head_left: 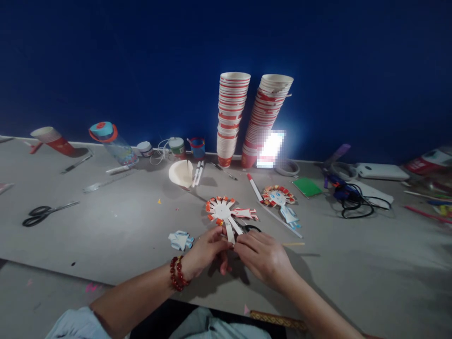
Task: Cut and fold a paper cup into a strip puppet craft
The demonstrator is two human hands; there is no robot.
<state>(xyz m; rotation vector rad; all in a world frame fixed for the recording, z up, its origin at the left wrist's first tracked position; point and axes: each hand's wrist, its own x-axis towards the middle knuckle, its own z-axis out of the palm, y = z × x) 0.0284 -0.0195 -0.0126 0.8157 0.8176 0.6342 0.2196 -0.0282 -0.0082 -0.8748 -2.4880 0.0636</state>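
Note:
Both my hands meet at a cut paper cup [222,212], a white disc fringed with strips, many of them curled to red-orange ends. My left hand [212,247], with red beads at the wrist, pinches one of its straight strips. Fingers of my right hand [261,254] are closed at the tip of the neighbouring strip. Right of the disc lies a paper figure with red outlines [245,213]. Black-handled scissors [250,228] sit partly hidden behind my right hand. A blue-outlined paper figure [181,240] lies left of my left hand.
Two tall stacks of paper cups [233,117] stand by the blue wall, near a bright phone screen [271,149]. A finished-looking paper doll [280,202], a red-capped marker [254,188] and a green square [306,187] lie right. Scissors [42,214] and a water bottle [115,143] are left.

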